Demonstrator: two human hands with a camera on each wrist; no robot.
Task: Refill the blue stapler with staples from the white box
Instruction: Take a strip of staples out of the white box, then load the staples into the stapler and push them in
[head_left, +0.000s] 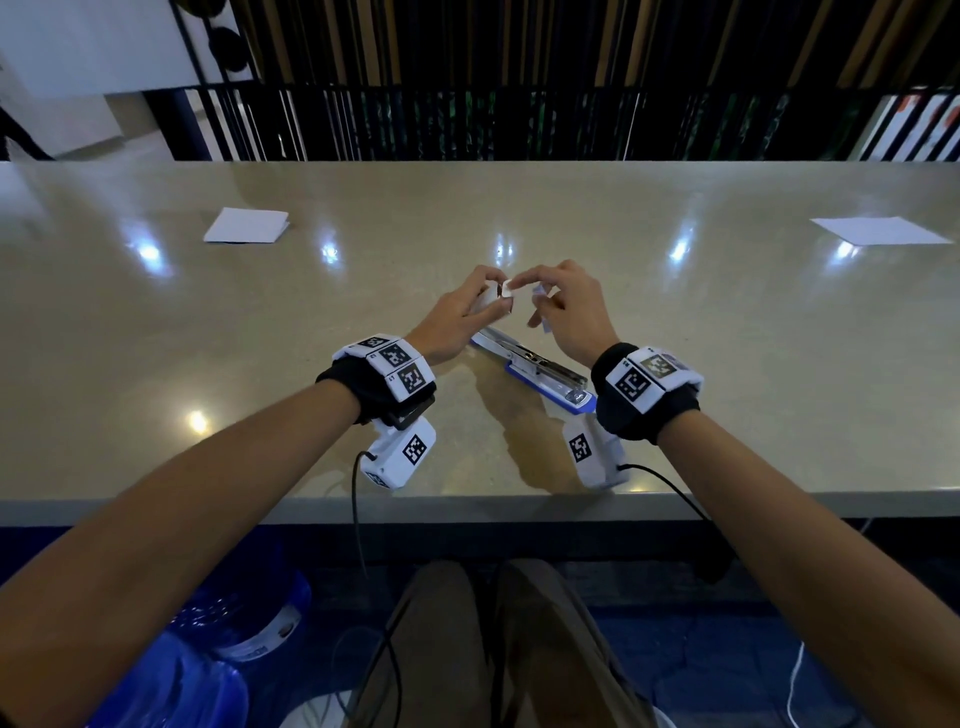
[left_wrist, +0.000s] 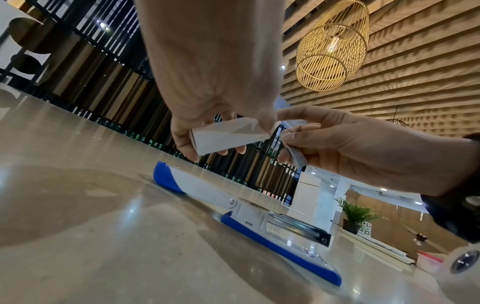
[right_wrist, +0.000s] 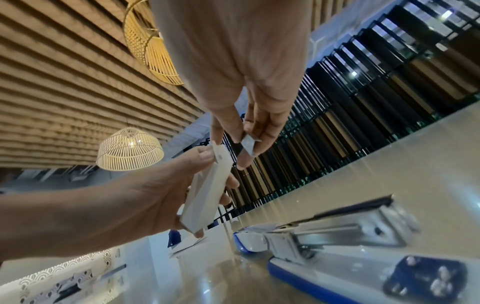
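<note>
The blue stapler (head_left: 530, 364) lies swung open flat on the table, its metal staple channel (left_wrist: 293, 223) facing up. Just above its far end, my left hand (head_left: 488, 297) grips the small white box (head_left: 491, 301) (left_wrist: 228, 135) (right_wrist: 207, 191) round its sides. My right hand (head_left: 540, 306) pinches a short strip of staples (left_wrist: 296, 152) (right_wrist: 248, 146) between its fingers, and one of its fingers touches the flap (right_wrist: 218, 149) at the box's open end. The two hands meet over the table, clear of the stapler.
A folded white paper (head_left: 247, 225) lies far left on the beige table (head_left: 727, 338), a flat white sheet (head_left: 878, 230) far right. The table's front edge (head_left: 467, 501) runs just behind my wrists. A dark railing stands behind the table.
</note>
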